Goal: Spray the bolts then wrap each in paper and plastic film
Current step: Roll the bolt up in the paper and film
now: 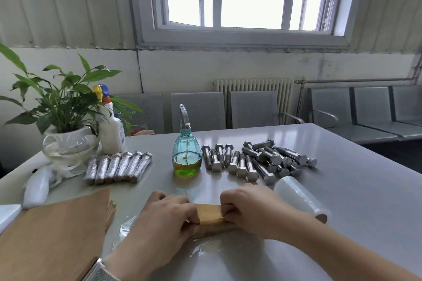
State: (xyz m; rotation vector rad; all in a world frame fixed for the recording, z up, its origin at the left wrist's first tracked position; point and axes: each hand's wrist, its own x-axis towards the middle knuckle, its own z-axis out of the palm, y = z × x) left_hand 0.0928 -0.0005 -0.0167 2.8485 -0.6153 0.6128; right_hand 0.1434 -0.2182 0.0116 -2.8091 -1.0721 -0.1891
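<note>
The paper-wrapped bolt (210,217) lies on the bench (342,189) at the near centre, its long axis running from nine to three o'clock, with a clear sheet of plastic film (205,250) spread beneath it. Each end is covered by a hand: the left hand (166,219) curls its fingers over the nine o'clock end, the right hand (249,207) pinches down on the three o'clock end. Both sit equally close, so the likely next roll into the film would be driven by the two together, across that axis.

The paper is matte brown kraft, folded into a blunt, squarish tube; the film is thin, glossy and crinkled.

At two o'clock, close behind the right hand, rests the film roll (299,198), a translucent cylinder on a card core. At twelve stands the spray bottle (186,153), ribbed blue glass or plastic with greenish liquid low inside. To its right lie the bare bolts (258,159), bright steel with hex heads, some in a row, some heaped. At eleven o'clock, six wrapped bolts (117,167) sit side by side, shiny under film. At eight to nine o'clock lies the stack of brown paper sheets (57,235).
</note>
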